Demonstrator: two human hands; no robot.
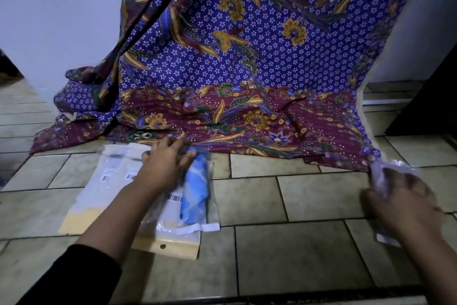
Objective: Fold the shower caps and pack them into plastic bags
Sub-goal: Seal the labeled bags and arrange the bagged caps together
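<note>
A clear bag (197,196) holds a folded blue cap (195,188), gripped at its far end by the left hand (164,165), while the blurred right hand (405,203) grasps an apparently empty bag (382,168).

text: none legible | barcode labels (176,198) on plastic bags (111,181), too small

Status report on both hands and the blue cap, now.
Left hand resting on the bagged blue shower cap, atop the packed bags. Right hand gripping an empty plastic bag, blurred. Nothing in the way.

dim, bluish light; right hand (405,202) motion-blurred
</note>
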